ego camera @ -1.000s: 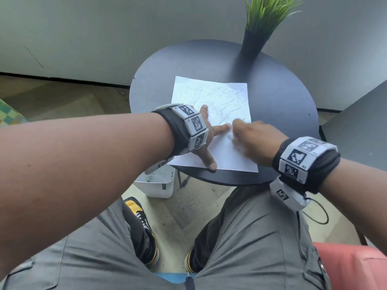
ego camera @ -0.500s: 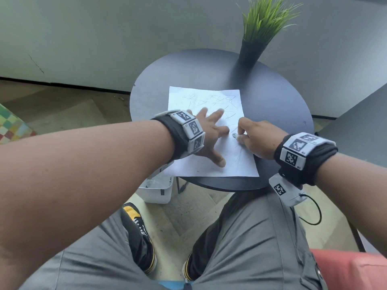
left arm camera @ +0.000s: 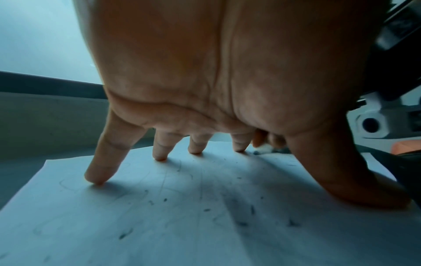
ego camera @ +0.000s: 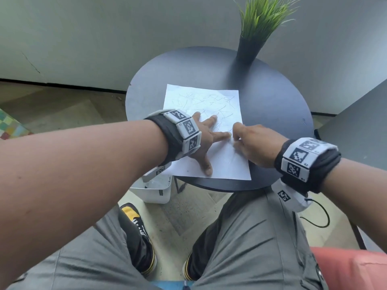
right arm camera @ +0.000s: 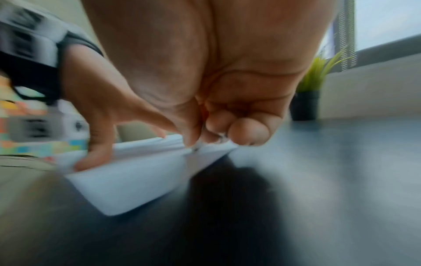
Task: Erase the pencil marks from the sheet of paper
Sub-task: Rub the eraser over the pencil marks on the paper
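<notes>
A white sheet of paper [ego camera: 209, 101] with faint pencil scribbles lies on the round black table [ego camera: 272, 101]. My left hand [ego camera: 206, 141] is spread flat on the sheet's near half, its straight fingertips [left arm camera: 95, 178] pressing the paper [left arm camera: 159, 225]. Grey eraser crumbs lie around them. My right hand [ego camera: 249, 143] is at the sheet's right edge, fingers curled, pinching a small white eraser [right arm camera: 198, 144] whose tip touches the paper [right arm camera: 136, 180]. The eraser [left arm camera: 264, 148] also shows beside my left index finger. The right wrist view is blurred by motion.
A potted green plant [ego camera: 253, 32] in a black pot stands at the table's far edge. A white bin [ego camera: 155, 191] sits on the floor under the table's near left side. My knees are below the near edge. A grey surface [ego camera: 360, 130] rises at the right.
My right hand has shifted along the sheet's right edge with the eraser, rubbing back and forth. My left hand stays spread on the paper; the camera view moved slightly.
</notes>
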